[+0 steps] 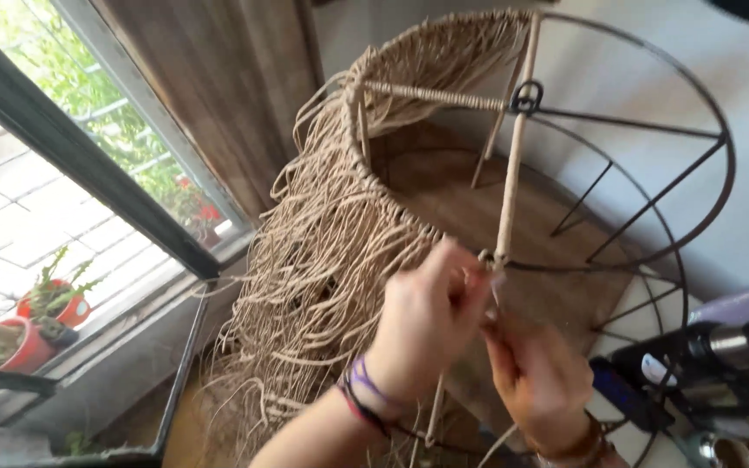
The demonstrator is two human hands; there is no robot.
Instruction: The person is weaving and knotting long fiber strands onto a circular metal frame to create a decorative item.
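Observation:
A round black wire frame [692,104] stands in front of me, with spokes running to a centre ring [526,96]. About half of it is wrapped in tan cord [331,234] whose loose ends hang down the side. My left hand [426,321] pinches a cord strand right at the lower rim where a cord-wrapped spoke [510,186] meets it. My right hand [535,373] sits just below, fingers closed on the same strand. Both hands are motion-blurred.
A window [36,173] on the left shows red pots with cacti [41,316] on a ledge outside. A wooden curtain-like panel [210,95] hangs behind the frame. A dark tool with a purple body [721,347] lies at the lower right.

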